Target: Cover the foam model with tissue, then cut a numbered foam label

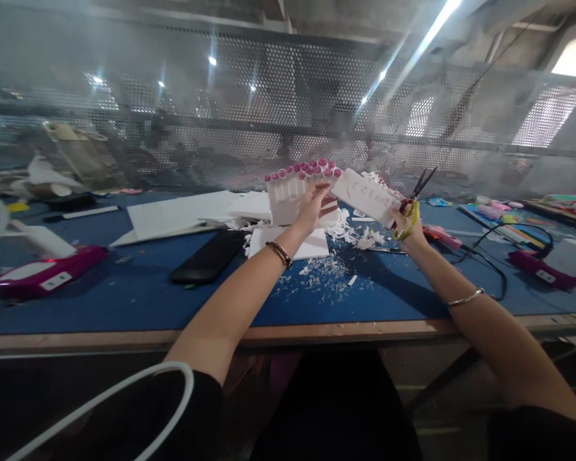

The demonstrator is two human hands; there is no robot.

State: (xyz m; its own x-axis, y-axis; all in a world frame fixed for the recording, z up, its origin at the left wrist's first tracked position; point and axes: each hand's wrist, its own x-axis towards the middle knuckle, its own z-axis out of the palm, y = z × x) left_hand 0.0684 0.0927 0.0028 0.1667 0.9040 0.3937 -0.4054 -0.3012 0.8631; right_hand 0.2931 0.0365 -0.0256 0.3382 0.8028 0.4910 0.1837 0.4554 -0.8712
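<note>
My right hand [410, 229] is closed around yellow-handled scissors [409, 218], their dark blades pointing up and apart. The same hand holds the end of a white box [365, 197], tilted, with handwritten red digits on its side. Small reddish and white bits show along the box's upper edge. My left hand [311, 208] reaches in front of a white foam block [283, 198] topped with rows of pink round-ended pieces [321, 164]. Its fingers are stretched and apart, close to the box's left end; whether they touch it I cannot tell.
White scraps [369, 237] litter the blue tabletop [288, 301]. White sheets [177, 214] and a black phone [211, 257] lie on the left. Magenta devices stand at far left [43, 272] and right [547, 269], near a black cable [504, 275]. A perforated metal screen [278, 96] rises behind.
</note>
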